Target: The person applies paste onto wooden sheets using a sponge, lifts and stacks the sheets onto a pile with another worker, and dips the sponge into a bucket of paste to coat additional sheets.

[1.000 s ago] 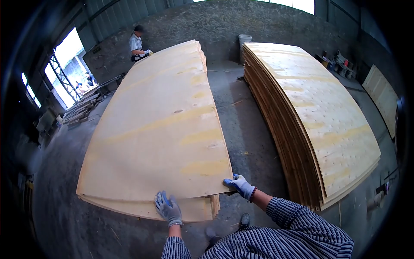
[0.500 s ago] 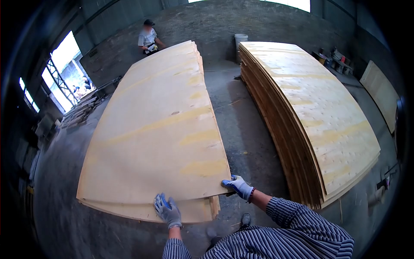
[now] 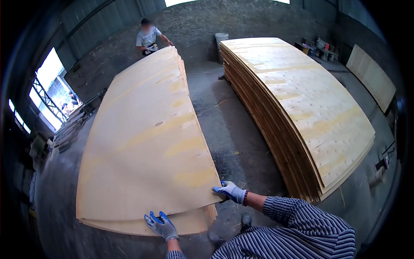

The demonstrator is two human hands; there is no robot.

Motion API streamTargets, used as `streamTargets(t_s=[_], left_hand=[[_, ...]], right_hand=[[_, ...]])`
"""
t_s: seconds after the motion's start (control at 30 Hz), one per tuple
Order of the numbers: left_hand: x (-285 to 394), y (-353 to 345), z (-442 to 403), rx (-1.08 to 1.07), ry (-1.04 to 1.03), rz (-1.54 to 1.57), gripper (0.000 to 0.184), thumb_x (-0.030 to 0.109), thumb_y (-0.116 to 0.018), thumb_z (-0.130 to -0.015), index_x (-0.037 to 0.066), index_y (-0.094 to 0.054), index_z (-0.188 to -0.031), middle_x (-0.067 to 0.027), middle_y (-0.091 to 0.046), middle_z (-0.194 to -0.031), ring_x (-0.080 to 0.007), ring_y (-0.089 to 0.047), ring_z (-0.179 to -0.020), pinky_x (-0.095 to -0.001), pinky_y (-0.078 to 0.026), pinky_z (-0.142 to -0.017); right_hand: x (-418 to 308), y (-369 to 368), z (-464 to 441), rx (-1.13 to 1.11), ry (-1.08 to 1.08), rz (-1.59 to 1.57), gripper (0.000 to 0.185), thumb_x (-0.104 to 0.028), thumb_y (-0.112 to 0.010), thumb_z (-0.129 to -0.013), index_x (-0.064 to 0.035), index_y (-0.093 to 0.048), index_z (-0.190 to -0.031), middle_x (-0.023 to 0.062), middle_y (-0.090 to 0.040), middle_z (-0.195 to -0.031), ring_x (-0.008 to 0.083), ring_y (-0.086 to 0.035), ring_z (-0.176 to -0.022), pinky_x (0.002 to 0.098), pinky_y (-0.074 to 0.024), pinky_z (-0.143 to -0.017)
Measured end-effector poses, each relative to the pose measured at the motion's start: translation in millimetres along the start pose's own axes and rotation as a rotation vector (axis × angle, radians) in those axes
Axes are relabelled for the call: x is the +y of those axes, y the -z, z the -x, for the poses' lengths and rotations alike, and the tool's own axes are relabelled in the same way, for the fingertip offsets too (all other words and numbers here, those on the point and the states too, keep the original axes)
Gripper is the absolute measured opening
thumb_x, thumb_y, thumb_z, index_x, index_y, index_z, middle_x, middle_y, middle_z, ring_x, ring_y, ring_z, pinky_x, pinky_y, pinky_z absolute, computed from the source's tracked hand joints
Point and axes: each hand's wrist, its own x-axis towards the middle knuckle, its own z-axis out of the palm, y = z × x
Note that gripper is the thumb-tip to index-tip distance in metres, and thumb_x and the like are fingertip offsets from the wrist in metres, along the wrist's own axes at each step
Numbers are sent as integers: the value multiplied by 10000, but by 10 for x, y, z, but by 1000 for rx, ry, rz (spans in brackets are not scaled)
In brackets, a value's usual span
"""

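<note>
Above grey floor [image 3: 211, 108], the yellow-streaked wooden sheet [image 3: 138, 142] seems knotted.

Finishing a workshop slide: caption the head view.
Gloved in grey and blue, left hand and right hand at the near edge of a broad, pale, rectangular wooden sheet.

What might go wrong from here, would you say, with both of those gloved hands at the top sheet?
The left hand lies at the near edge of the top sheet, over the sheet below, so its fingers could get pinched between them.
The right hand grips a corner while the co-worker reaches to the far end; uneven pulls might skew the sheet.
</note>
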Motion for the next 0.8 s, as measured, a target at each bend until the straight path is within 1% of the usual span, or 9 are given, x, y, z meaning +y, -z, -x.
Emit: streamTargets(t_s=[0.37, 0.43, 0.53, 0.57, 0.6, 0.67, 0.7, 0.73, 0.8], left_hand=[[-135, -121, -2, 20, -7, 66, 409, 227, -573, -958, -21, -515, -1278, -257, -409, -1426, -382, -417, -1296, -449, -364, -1052], [-193, -149, -24, 96, 87, 355, 424, 239, -552, -978, -28, -491, -1301, -241, -401, -1434, -373, -433, -1277, -441, -396, -1022], [-325, -62, -103, 150, 170, 299, 484, 240, -550, -985, -22, -418, -1370, -216, -371, -1461, -349, -441, -1276, -419, -419, -1007], [-337, -113, -151, 228, 291, 919, 578, 361, -506, -993, 39, -345, -1445, -184, -320, -1503, -313, -389, -1328, -422, -371, -1066], [-413, -83, -210, 222, 280, 924, 578, 361, -506, -993, 39, -345, -1445, -184, -320, -1503, -313, -389, -1328, -422, -371, -1066], [-153, 456, -153, 90, 844, 1095, 685, 522, -413, -982, 101, -263, -1502, -148, -267, -1543, -289, -295, -1399, -430, -288, -1139], [-734, 148, -214, 128, 551, 1473, 750, 603, -327, -961, 128, -203, -1528, -127, -218, -1572, -277, -214, -1445, -424, -221, -1176], [-627, 344, -236, 106, 551, 1479, 750, 603, -327, -961, 128, -203, -1528, -127, -218, -1572, -277, -214, -1445, -424, -221, -1176], [-278, 869, -271, 346, 853, 1772, 716, 560, -380, -971, 63, -316, -1482, -135, -367, -1500, -302, -373, -1362, -429, -282, -1147]], right_hand=[[-32, -33, -45, 57, -32, 32, 467, -206, -832, -747, 26, -643, -1105, 95, -700, -996, 156, -666, -830, 295, -545, -727], [-77, -53, -32, 72, -21, 39, 466, -199, -838, -738, 27, -647, -1098, 97, -701, -985, 157, -666, -820, 297, -546, -715], [-150, -96, 60, 98, -30, 63, 429, -214, -848, -731, 9, -669, -1051, 68, -699, -937, 136, -644, -767, 283, -524, -667], [-196, -129, 130, 111, -52, 85, 395, -237, -852, -733, -10, -689, -1012, 38, -695, -899, 114, -622, -724, 268, -499, -632], [-236, -168, 225, 118, -44, 77, 395, -237, -852, -733, -10, -689, -1012, 38, -695, -899, 114, -622, -724, 268, -499, -632], [-240, -276, 597, 38, -29, 24, 360, -218, -850, -735, -16, -697, -992, 30, -694, -874, 106, -617, -703, 253, -488, -610], [-178, -338, 740, 7, 2, -58, 329, -196, -839, -748, -11, -703, -983, 24, -692, -849, 96, -608, -686, 240, -472, -592], [-192, -374, 918, 26, 6, -64, 329, -196, -839, -748, -11, -703, -983, 24, -692, -849, 96, -608, -686, 240, -472, -592], [-221, -344, 1315, 8, -50, 23, 320, -168, -852, -721, -27, -708, -971, 22, -687, -808, 90, -592, -639, 243, -456, -547]])
